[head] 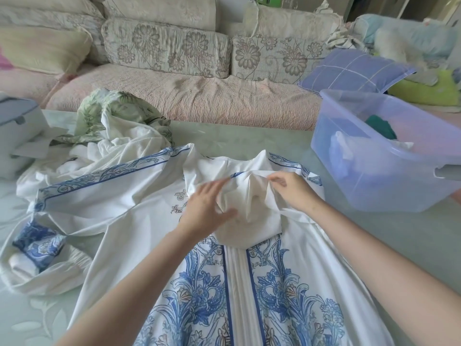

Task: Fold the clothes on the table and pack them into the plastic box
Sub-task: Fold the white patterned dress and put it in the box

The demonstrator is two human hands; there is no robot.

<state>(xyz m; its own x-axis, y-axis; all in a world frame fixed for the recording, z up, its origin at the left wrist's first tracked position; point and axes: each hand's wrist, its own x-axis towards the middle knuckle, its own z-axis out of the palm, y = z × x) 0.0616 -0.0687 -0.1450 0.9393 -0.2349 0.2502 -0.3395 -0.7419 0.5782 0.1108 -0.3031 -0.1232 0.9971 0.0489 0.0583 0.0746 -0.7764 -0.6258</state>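
White-and-blue dress (239, 283) spread on the table (249, 138), centre front; left hand (207, 208) rests with straight fingers on its bunched upper part; right hand (293, 189) pinches a fold there; plastic box (374, 186), holding some cloth, at right, apart from the dress; green garment (117, 113) heaped rear left.

Floral sofa (174, 71) behind pale table (249, 138)
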